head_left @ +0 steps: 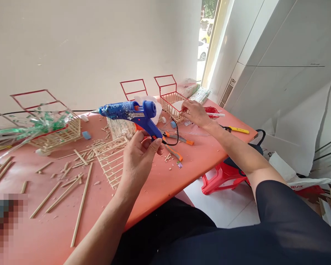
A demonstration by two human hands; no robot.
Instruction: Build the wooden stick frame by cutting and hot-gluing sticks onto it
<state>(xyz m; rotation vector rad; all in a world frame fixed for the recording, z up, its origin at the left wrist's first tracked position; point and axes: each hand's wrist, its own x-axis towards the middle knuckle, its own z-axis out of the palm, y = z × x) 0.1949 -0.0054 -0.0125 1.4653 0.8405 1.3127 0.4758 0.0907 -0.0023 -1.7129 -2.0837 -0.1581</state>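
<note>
My left hand (140,154) is closed around the handle of a blue glue gun (132,112), held above the pink table (165,176) with its nozzle pointing left. My right hand (194,112) reaches to the far right of the table, fingers pinched at the edge of a small stick basket with a red wire frame (169,95). What the fingers pinch is too small to name. A flat grid of glued sticks (111,160) lies on the table just left of my left hand.
Loose wooden sticks (81,206) are scattered over the left of the table. Another stick basket with green wrapping (53,127) sits far left. Orange-handled pliers (179,139), a yellow-handled tool (237,129) and a red plastic stool (223,176) lie right.
</note>
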